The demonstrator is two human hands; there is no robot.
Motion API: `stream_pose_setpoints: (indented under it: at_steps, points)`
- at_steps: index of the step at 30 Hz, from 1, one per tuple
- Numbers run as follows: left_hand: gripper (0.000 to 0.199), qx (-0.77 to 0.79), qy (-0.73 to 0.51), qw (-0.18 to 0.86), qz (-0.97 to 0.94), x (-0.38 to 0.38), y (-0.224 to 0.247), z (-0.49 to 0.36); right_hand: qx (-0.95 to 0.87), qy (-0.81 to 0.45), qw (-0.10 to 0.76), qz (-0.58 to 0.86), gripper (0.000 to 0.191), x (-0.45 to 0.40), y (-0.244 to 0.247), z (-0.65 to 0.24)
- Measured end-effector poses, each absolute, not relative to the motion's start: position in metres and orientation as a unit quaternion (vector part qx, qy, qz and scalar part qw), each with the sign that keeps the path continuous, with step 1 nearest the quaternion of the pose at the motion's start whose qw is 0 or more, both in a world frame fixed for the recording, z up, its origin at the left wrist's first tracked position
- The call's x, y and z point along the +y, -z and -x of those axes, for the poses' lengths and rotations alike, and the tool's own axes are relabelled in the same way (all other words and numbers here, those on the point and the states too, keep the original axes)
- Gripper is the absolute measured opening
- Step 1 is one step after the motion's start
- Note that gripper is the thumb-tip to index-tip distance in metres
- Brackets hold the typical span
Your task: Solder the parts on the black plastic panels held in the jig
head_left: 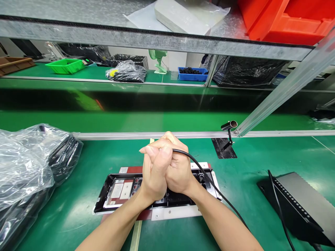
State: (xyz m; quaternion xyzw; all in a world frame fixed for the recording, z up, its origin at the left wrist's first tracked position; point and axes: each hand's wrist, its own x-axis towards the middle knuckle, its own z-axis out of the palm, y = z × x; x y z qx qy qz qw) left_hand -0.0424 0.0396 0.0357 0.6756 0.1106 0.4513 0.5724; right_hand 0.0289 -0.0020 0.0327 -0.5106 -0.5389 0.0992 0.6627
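Note:
My left hand and my right hand are closed tightly together, fingers wrapped round a thing with a black cord. Its body is hidden inside the grip. The black cord leaves the top of the joined hands by the thumbs and runs over my right wrist to the lower right. Directly beneath my hands lies a long black plastic housing, open side up, with a label and a row of round holes at its left. It rests in a white and dark red fixture. My hands hide its middle.
Plastic-wrapped black parts lie at the left. A black metal box with a cable stands at the right. A small tubular device sits by the metal rail. Overhead runs a shelf carrying a red bin.

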Motion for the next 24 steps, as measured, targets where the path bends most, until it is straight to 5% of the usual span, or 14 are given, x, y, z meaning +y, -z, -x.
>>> stream_pose_setpoints:
  at_steps: [24]
  points:
    - [0.046,0.119,-0.430,0.591,-0.672,0.0414,-0.0350,0.0414,-0.540,-0.096,0.662,0.511,0.032,-0.0024,-0.0369,-0.0307]
